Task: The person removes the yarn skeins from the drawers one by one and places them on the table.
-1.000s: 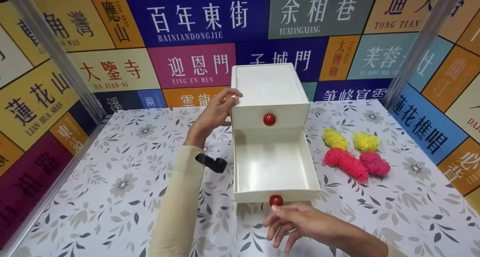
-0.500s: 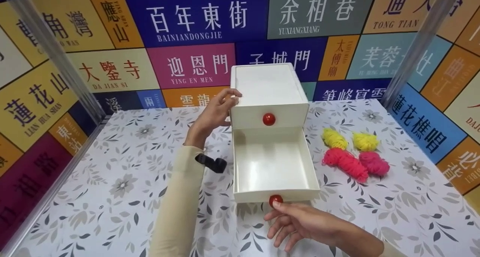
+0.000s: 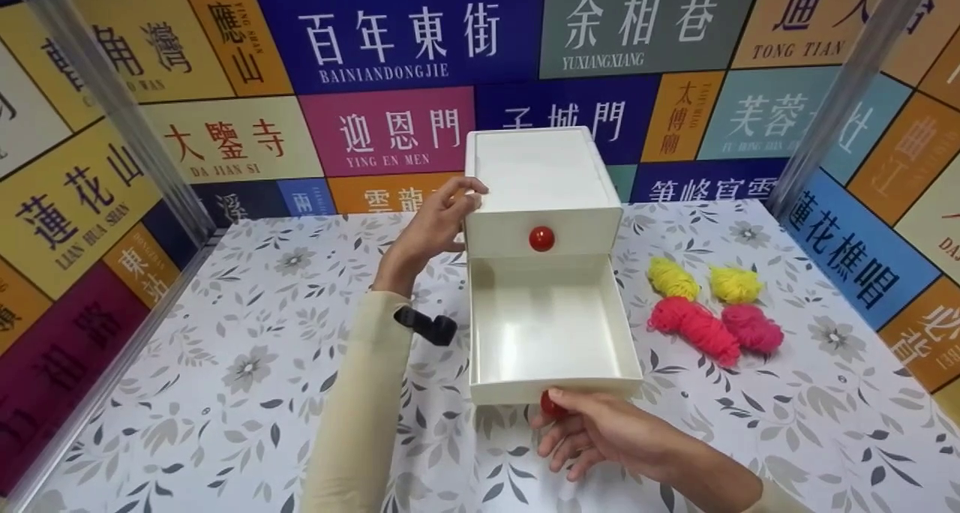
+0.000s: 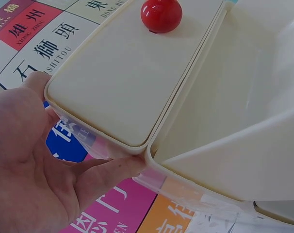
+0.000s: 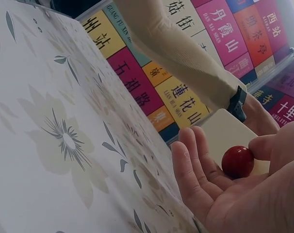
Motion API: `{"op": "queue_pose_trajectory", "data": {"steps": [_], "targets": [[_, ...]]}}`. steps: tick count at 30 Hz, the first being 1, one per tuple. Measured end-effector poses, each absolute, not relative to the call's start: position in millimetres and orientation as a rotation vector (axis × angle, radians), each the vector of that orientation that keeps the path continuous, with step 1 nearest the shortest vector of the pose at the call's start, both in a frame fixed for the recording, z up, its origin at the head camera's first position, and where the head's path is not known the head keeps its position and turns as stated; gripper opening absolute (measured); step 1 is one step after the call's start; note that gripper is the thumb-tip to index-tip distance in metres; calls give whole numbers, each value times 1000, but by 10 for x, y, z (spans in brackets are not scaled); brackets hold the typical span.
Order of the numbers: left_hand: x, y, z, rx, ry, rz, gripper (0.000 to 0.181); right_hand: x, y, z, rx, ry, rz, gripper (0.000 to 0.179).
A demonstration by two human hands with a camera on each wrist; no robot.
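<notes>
A white two-drawer box (image 3: pixel 536 164) stands upright on the table, its lower drawer (image 3: pixel 517 391) pulled far out and its upper one closed. My left hand (image 3: pixel 431 228) holds the box at its upper left corner, fingers bent over the top edge. In the left wrist view the thumb (image 4: pixel 108 175) presses the clear side, near the seam between the drawers. At the front, my right hand (image 3: pixel 622 434) pinches the lower drawer's round red knob (image 5: pixel 237 161) with the thumb on it and the fingers below. Another red knob (image 3: pixel 541 238) sits on the upper drawer.
Right of the box lie two yellow yarn bundles (image 3: pixel 673 278), a red yarn bundle (image 3: pixel 694 329) and a pink yarn bundle (image 3: pixel 752 328). A leaf-patterned cloth (image 3: pixel 247 370) covers the table. Sign-printed panels (image 3: pixel 390 40) rise behind and at both sides.
My right hand has moved up slightly, its thumb coming from just under the lower knob onto it. The left hand and the drawer keep their places.
</notes>
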State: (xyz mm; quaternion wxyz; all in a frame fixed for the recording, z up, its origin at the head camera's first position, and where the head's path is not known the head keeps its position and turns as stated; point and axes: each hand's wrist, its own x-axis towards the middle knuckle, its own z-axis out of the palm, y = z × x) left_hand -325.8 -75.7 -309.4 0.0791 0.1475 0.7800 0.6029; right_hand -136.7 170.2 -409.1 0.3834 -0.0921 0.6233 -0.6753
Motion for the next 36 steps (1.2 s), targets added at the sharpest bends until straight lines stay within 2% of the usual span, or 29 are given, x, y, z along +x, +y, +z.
{"op": "queue_pose_trajectory", "data": {"steps": [12, 36], "targets": [[-3266, -748, -3104, 452, 2354, 1788, 23, -1424, 1672, -4048, -261, 1559, -1755, 49], [-3280, -746, -3099, 460, 2341, 1802, 23, -1779, 1641, -4009, -182, 1563, -1903, 45]]}}
